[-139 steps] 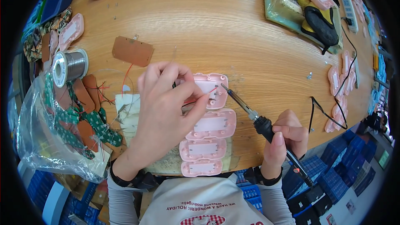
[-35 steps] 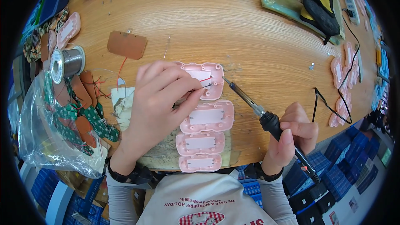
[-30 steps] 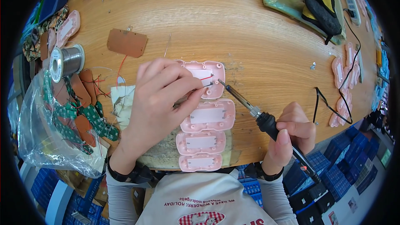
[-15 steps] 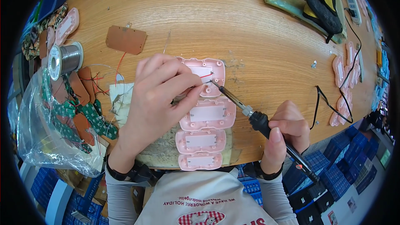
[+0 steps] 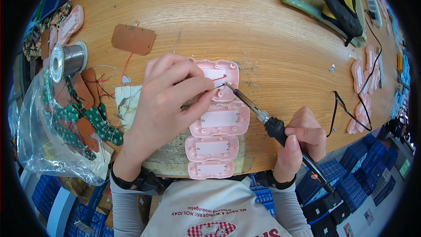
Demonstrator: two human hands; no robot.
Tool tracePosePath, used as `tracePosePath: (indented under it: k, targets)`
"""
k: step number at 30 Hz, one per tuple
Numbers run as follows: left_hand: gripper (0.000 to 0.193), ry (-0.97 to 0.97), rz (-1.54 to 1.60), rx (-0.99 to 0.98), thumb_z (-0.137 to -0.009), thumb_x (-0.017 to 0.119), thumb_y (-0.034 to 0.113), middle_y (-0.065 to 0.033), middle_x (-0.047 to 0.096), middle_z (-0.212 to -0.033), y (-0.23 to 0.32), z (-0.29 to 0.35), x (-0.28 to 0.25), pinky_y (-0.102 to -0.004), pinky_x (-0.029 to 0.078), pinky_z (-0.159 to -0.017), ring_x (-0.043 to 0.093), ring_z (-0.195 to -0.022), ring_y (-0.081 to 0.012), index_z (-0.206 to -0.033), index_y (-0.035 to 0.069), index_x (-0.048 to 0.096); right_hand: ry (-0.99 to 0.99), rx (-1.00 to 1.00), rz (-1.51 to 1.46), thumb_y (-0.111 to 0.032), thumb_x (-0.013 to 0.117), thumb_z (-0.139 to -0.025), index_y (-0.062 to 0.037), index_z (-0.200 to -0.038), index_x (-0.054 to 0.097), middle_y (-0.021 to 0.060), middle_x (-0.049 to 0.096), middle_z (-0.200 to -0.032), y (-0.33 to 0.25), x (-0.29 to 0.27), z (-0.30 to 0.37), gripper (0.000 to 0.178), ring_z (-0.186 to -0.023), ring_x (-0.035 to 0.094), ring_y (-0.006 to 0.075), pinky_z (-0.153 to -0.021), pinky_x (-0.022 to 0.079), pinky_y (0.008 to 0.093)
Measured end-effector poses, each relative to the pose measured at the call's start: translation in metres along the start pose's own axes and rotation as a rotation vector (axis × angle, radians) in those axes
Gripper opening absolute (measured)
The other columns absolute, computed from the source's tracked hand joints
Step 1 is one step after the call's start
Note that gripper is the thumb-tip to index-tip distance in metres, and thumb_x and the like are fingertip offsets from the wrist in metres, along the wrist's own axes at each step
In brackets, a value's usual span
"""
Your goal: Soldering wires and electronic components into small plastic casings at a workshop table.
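My left hand (image 5: 169, 94) reaches over the farthest pink plastic shell (image 5: 231, 91), thumb and fingers pinched on a thin black wire (image 5: 219, 86). The wire's end lies at the lower metal contact inside the shell. A red wire (image 5: 219, 78) runs from under my fingers to the upper contact. My right hand (image 5: 303, 137) is closed around the handle of a soldering iron (image 5: 275, 128). Its tip is right at the black wire's end; whether they touch is too small to tell. My left palm hides part of the shell.
Three more pink shells (image 5: 220, 120) line up toward me on a worn mat (image 5: 169, 160). At left are a solder spool (image 5: 73, 60), a plastic bag (image 5: 37, 149) and several green and brown circuit boards (image 5: 103, 125). A brown board (image 5: 133, 39) lies beyond. The black cord (image 5: 351, 113) crosses the right side.
The soldering iron's tip has shifted slightly to the right at the black wire's end. My left hand keeps its pinch, and the whole view has moved a little.
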State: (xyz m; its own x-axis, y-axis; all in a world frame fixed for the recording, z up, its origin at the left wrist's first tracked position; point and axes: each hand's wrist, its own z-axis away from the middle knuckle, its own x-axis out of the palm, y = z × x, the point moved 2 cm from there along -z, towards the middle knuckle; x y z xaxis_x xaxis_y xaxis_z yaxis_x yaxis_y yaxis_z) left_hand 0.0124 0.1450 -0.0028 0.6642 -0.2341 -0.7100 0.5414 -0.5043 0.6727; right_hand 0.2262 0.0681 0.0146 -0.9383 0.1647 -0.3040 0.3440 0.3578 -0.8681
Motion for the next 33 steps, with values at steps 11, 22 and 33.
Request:
tracePosePath:
  k: [11,22,33]
  targets:
    - [0.013,0.003,0.015,-0.002,-0.063,0.074,0.004,-0.0015,0.059,-0.074,-0.0003,0.0001,0.0000,-0.0326,0.039,-0.071,0.054,-0.078,-0.0216,-0.074,0.007,0.066,-0.001,-0.005,0.002,-0.002,0.059,-0.073,-0.0014,-0.078,0.050,0.0090,0.054,-0.057,0.0002,0.0007,-0.0006,0.011,-0.044,0.042,0.0181,-0.045,0.031,0.0317]
    - [0.013,-0.012,0.043,-0.033,-0.064,0.074,0.003,-0.0022,0.059,-0.074,-0.0013,-0.0001,-0.0008,-0.0322,0.040,-0.071,0.055,-0.077,-0.0209,-0.074,0.006,0.065,-0.010,0.009,0.006,-0.002,0.059,-0.073,-0.0016,-0.079,0.050,0.0088,0.054,-0.057,-0.0004,-0.0005,-0.0006,0.011,-0.045,0.043,0.0184,-0.046,0.032,0.0317]
    - [0.013,-0.020,0.046,-0.033,-0.065,0.073,0.003,-0.0029,0.059,-0.074,-0.0018,-0.0015,-0.0015,-0.0324,0.040,-0.071,0.054,-0.077,-0.0217,-0.074,0.006,0.064,0.032,-0.007,-0.008,-0.003,0.059,-0.073,-0.0013,-0.079,0.050,0.0085,0.053,-0.056,0.0014,-0.0009,-0.0004,0.011,-0.044,0.042,0.0176,-0.046,0.031,0.0312]
